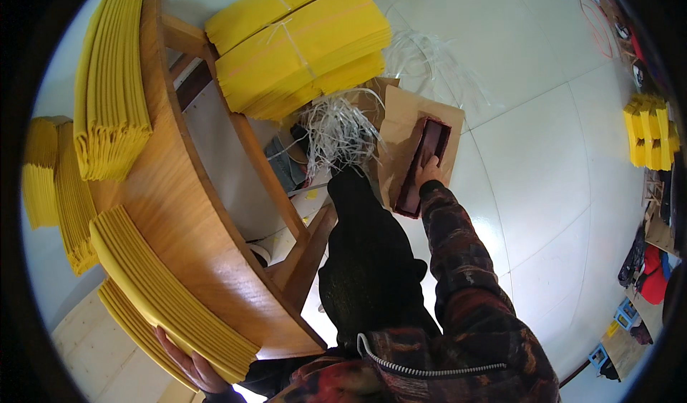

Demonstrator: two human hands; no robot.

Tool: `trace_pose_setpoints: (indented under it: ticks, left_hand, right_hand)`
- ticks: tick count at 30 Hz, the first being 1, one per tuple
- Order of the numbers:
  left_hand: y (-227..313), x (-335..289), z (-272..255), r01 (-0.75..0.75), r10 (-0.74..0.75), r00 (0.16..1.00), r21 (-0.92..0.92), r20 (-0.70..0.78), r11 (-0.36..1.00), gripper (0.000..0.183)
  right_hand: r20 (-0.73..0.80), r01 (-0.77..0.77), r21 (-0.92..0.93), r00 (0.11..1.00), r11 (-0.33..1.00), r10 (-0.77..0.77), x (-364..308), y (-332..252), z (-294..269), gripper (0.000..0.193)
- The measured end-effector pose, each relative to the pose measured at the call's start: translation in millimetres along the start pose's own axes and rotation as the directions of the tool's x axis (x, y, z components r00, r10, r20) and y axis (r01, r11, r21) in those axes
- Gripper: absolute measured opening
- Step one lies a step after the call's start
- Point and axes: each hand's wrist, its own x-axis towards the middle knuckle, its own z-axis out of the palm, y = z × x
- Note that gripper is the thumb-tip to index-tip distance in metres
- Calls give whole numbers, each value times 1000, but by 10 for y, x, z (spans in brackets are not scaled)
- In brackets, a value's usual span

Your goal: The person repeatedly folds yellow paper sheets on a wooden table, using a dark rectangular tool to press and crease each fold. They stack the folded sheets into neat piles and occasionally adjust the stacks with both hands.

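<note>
My left hand (192,364) lies with fingers stretched out along the outer side of a stack of folded yellow sheets (168,288) at the near end of the wooden table. Down to the right, my right hand (429,171) reaches into a long, narrow, dark red tray (409,201). Its fingers look curled, and their tips are partly hidden, so what they hold cannot be made out. A brownish shape shows inside the tray beyond the fingers. Beneath the tray lies a flat piece of brown cardboard (398,128) on the floor.
The curved-looking wooden table (175,224) carries another folded yellow stack (111,81). Large tied yellow bundles (300,52) stand beyond it. Tangled clear plastic straps (340,131) lie next to the cardboard. Yellow bundles (650,131) and blue stools (626,313) stand far right on the tiled floor (537,167).
</note>
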Motion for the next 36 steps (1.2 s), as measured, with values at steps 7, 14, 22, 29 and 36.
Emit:
trace_pose_setpoints:
  ticks: [7,14,22,29,36]
  left_hand:
    - [80,31,46,-10,11,1000,155,-9,988,57]
    - [73,-90,20,198,-201,979,-66,-42,978,75]
    - [8,65,-351,-26,17,987,56,160,998,70]
    - [-9,-23,-432,-131,145,988,-214,49,968,75]
    - [-474,-122,-276,31,6,999,-828,41,559,58]
  right_hand:
    - [17,-9,-92,1000,996,10,125,11,384,63]
    - [397,383,-918,871,-105,-288,475,90,753,32]
    - [-36,108,263,994,959,-102,190,120,383,46]
    - [-141,175,444,982,879,-124,178,676,-669,50]
    - [-44,216,933,863,289,-504,-719,-135,-2290,33]
